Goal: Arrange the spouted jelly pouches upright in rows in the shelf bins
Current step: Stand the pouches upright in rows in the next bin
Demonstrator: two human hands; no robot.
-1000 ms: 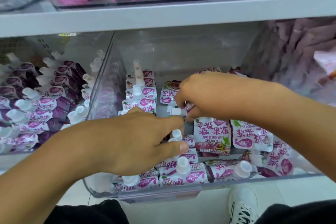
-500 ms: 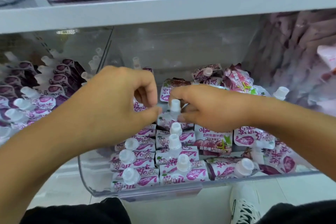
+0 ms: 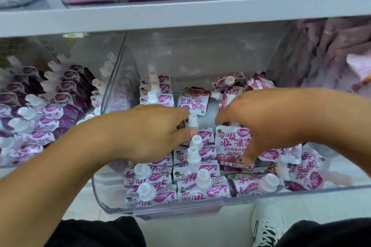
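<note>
The left bin [image 3: 60,90] is packed with upright purple jelly pouches in rows, too many and too overlapped to count; about four rows of white spouts show. Just beside it, the clear middle bin [image 3: 112,196] holds two upright rows of pouches at its left. In the first row [image 3: 149,182] three stand in front of the hand and about four behind it; the second row [image 3: 197,178] shows five caps. The left hand [image 3: 144,136] reaches over the first row, its grip pinching the rearmost pouch of the second row [image 3: 193,121] just under the white spout, thumb and forefinger close together. To the right, loose pouches [image 3: 291,168] lie flat and jumbled, roughly eight of them. The right hand [image 3: 267,124] hovers over them with fingers spread; its thumb touches a flat pouch [image 3: 230,146] printed face up. Whether the fingertips hold anything cannot be told. Far right, another bin [image 3: 331,56] holds pale packets, blurred.
</note>
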